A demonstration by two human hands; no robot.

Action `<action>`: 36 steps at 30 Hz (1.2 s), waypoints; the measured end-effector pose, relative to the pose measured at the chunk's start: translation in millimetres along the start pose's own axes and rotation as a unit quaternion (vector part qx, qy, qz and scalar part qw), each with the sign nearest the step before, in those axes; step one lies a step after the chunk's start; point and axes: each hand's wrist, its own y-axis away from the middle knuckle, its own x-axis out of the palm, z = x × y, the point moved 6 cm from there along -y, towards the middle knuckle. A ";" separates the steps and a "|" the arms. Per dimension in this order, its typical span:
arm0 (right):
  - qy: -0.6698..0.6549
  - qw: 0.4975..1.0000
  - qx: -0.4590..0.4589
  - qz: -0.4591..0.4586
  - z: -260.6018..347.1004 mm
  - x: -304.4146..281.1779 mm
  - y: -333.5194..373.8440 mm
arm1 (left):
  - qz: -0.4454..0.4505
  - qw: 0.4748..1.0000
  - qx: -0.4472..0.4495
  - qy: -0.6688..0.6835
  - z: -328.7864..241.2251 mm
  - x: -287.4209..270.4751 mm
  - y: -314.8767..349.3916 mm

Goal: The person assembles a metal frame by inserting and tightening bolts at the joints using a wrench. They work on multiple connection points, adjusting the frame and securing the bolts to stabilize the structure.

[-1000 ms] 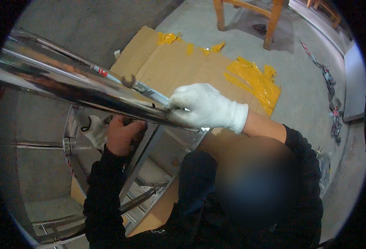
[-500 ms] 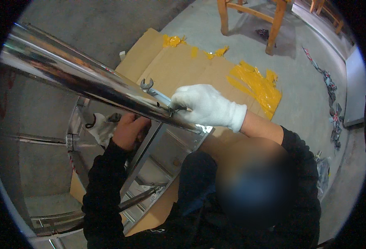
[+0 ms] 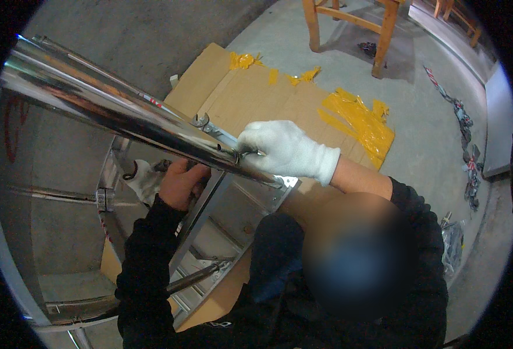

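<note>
My right hand [image 3: 288,148], in a white knit glove, grips an open-ended wrench [image 3: 224,136] whose open jaw points up and left. The fist rests beside a thick chrome tube [image 3: 134,116], close to a hole near the tube's lower end. My bare left hand [image 3: 182,181] is beneath the tube, beside a flat metal bar [image 3: 201,212] of the frame. Its fingers are curled, with their tips partly hidden; what they hold does not show. A loose white glove [image 3: 144,183] lies just left of that hand.
Flattened cardboard [image 3: 239,96] with yellow tape [image 3: 364,119] lies on the floor beyond the tube. A wooden stool [image 3: 349,23] stands at the far side. At right lie a twisted dark strap [image 3: 463,122] and a clear plastic bag [image 3: 452,244]. More metal frame [image 3: 102,200] extends left.
The wrench and my right hand have shifted slightly left. My left hand stays under the tube, almost unmoved.
</note>
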 end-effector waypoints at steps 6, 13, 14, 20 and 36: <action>-0.007 0.999 0.015 0.028 -3.3 4.7 -0.9 | -0.011 0.999 -0.013 0.036 3.1 -0.1 -3.1; 0.071 0.997 -0.029 0.029 9.3 0.1 -0.1 | -0.013 1.000 -0.002 0.025 4.8 -3.2 -3.1; 0.065 0.997 -0.026 0.028 8.2 -1.9 1.2 | -0.019 1.000 -0.007 0.015 4.6 -3.4 -4.1; 0.019 0.999 0.002 0.030 -1.2 5.1 -0.1 | -0.041 0.999 -0.009 0.012 0.5 -7.7 -0.3; 0.024 0.999 0.003 0.032 1.6 2.9 0.4 | -0.019 0.999 0.017 0.038 5.9 -8.0 -4.6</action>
